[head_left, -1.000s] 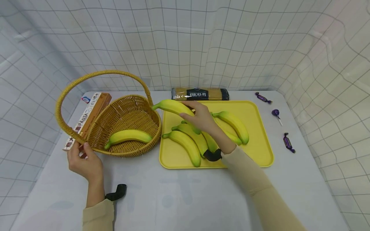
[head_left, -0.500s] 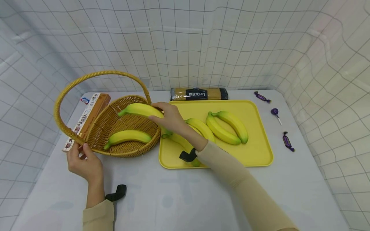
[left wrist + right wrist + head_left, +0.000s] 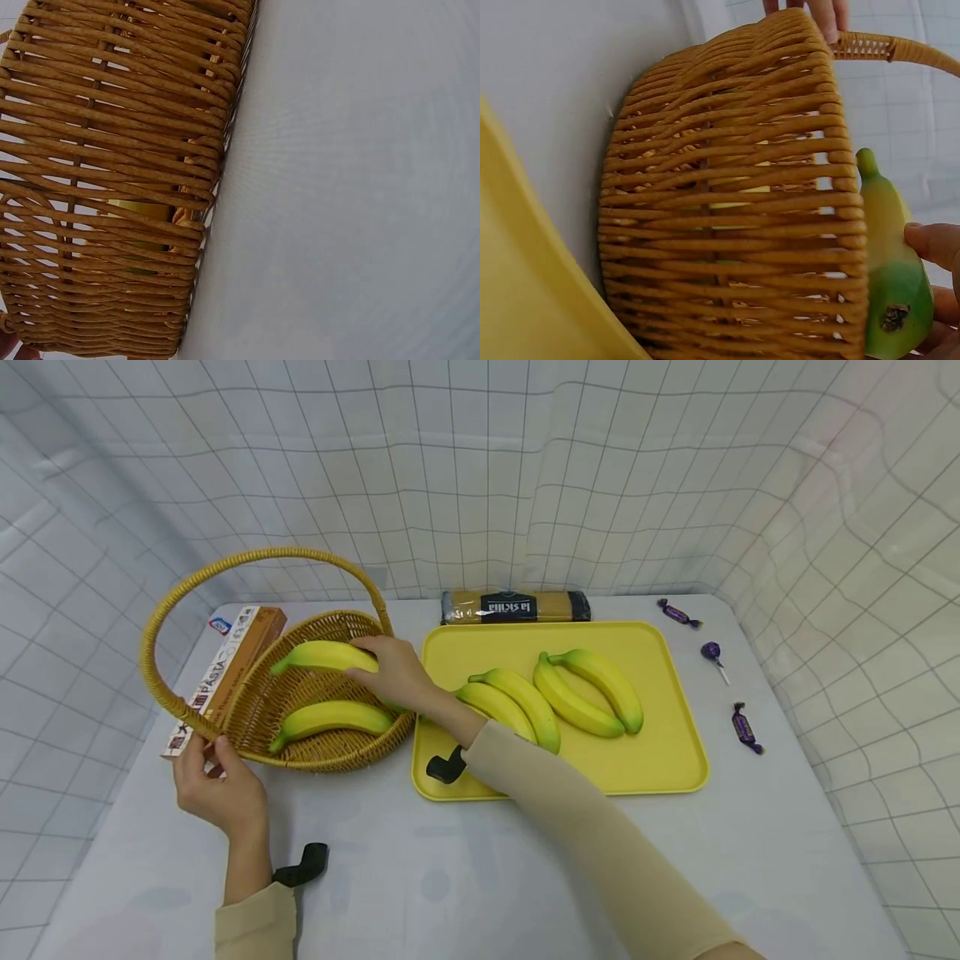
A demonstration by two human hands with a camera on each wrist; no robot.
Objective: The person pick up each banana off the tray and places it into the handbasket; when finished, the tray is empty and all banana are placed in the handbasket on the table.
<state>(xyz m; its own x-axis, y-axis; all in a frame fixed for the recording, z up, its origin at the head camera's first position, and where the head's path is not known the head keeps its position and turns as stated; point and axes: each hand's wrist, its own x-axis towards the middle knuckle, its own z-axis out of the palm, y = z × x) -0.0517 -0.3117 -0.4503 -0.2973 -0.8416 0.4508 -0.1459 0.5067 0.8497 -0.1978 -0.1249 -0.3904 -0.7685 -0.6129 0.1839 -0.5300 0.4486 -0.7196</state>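
Note:
My right hand (image 3: 397, 672) grips a yellow banana with green ends (image 3: 322, 655) over the right side of a wicker basket (image 3: 330, 766). In the right wrist view that banana (image 3: 889, 277) shows at the basket's rim, thumb on its side. A second banana (image 3: 333, 718) lies inside the basket. My left hand (image 3: 221, 785) pinches the basket's rim at the foot of its tall handle (image 3: 255, 556), front left. The left wrist view is mostly filled by the woven wall (image 3: 105, 150). Several more bananas (image 3: 577, 697) lie on a yellow tray (image 3: 660, 760), partly hidden by my right forearm.
A pasta box (image 3: 225, 681) stands against the basket's left side, with a small blue-and-red packet (image 3: 220, 625) behind it. A spaghetti pack (image 3: 516, 607) lies behind the tray. Wrapped candies (image 3: 746, 728) and a lollipop (image 3: 711, 652) lie to the right. A grid-patterned curtain surrounds the table.
My right hand has carried the banana left from above the tray to over the basket, and lower. The left hand stays at the basket's rim.

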